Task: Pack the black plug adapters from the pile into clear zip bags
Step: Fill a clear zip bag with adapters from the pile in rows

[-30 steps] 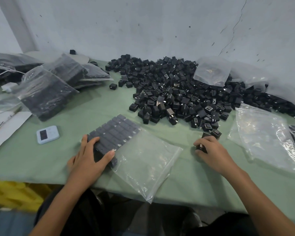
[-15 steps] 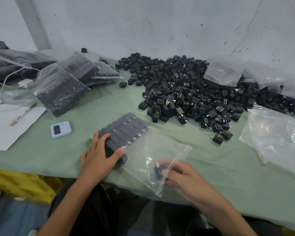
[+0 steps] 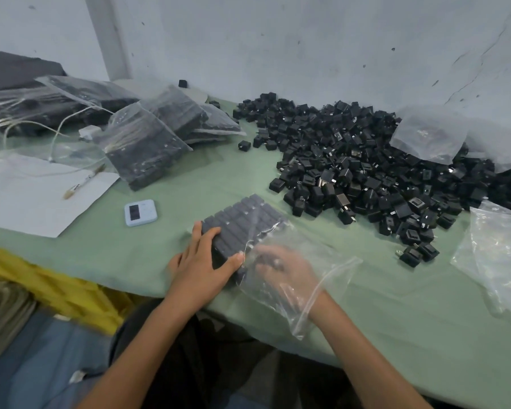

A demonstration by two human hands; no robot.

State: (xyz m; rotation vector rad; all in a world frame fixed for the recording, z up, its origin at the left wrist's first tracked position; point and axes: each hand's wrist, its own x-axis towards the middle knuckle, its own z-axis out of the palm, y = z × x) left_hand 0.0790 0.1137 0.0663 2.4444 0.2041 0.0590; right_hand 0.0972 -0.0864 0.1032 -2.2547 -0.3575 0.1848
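Note:
A big pile of black plug adapters [image 3: 366, 160] lies on the green table [image 3: 189, 178] against the wall. In front of me lies a clear zip bag [image 3: 316, 293], its far end filled with neat rows of adapters [image 3: 242, 225]. My left hand [image 3: 202, 261] presses on the near corner of those rows from outside, fingers flat on top and thumb along the side. My right hand [image 3: 283, 270] is inside the bag up to the wrist, blurred, fingers curled round a black adapter [image 3: 266, 258] next to the rows.
Filled zip bags [image 3: 148, 149] lie stacked at the back left. Empty clear bags [image 3: 502, 255] sit at the right, and another one [image 3: 428, 134] lies on the pile. A small white device [image 3: 140, 212], paper [image 3: 42, 193], a pen [image 3: 83, 183] and a white cable are at the left.
My right hand picked an adapter from the pile's near edge, carried it left to the bag mouth, and now is deep inside the bag. The left hand stayed on the rows.

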